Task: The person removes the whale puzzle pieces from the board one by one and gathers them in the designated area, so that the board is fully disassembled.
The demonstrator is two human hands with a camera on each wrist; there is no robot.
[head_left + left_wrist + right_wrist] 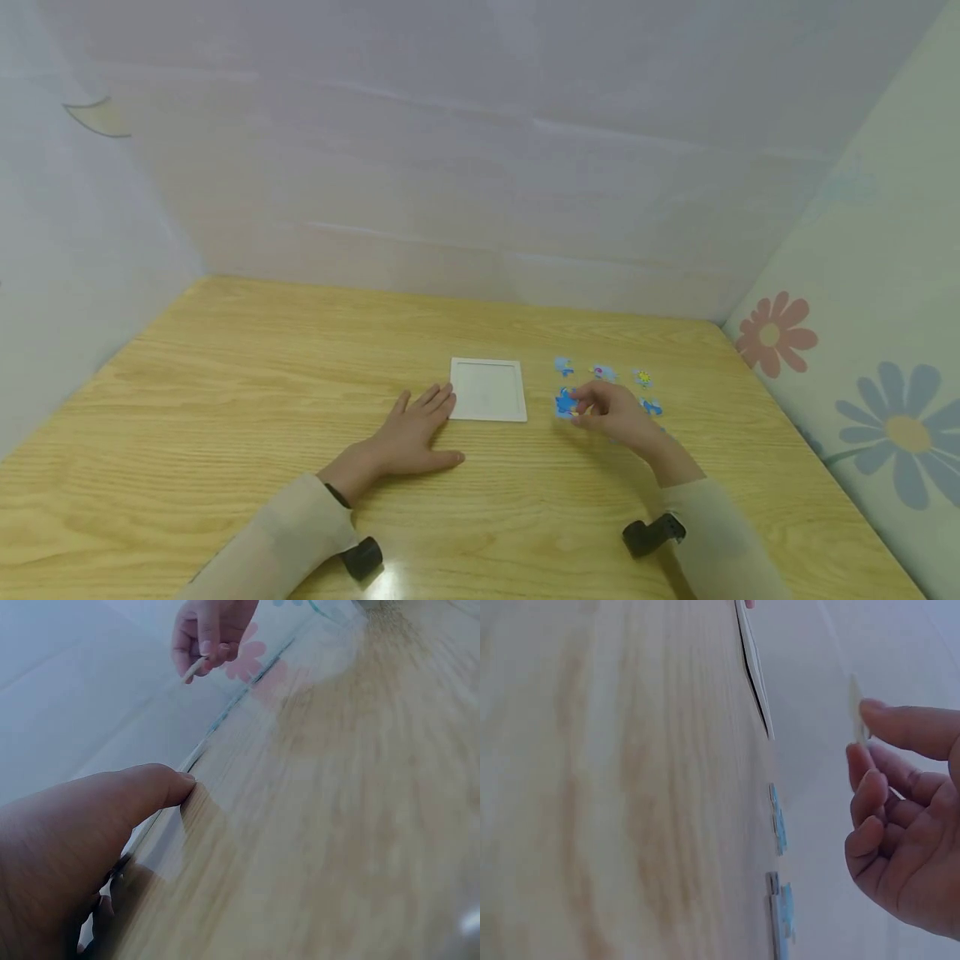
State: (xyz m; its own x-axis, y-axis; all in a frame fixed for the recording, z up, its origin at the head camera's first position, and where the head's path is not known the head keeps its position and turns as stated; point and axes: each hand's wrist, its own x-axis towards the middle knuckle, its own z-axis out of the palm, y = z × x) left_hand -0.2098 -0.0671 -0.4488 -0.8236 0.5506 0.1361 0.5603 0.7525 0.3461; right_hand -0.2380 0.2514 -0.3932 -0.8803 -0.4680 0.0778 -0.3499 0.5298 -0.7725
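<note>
My right hand (618,417) pinches a blue jigsaw puzzle piece (566,403) between thumb and fingertips, raised above the wooden table. From the right wrist, the piece (857,709) shows edge-on as a thin pale strip, with the other fingers curled below it. My left hand (408,437) lies spread on the table, its fingertips at the left edge of a white square puzzle frame (487,417). In the left wrist view the left thumb (142,791) stretches over the wood, and the right hand (214,634) with its piece appears in the air beyond.
Several loose puzzle pieces lie right of the frame, among them a light blue piece (563,366), a piece with a yellow flower (642,377) and a blue one (651,407) partly behind the right hand. White sheeting (450,183) rises behind the table (262,358); a flower-printed sheet (847,350) borders its right side.
</note>
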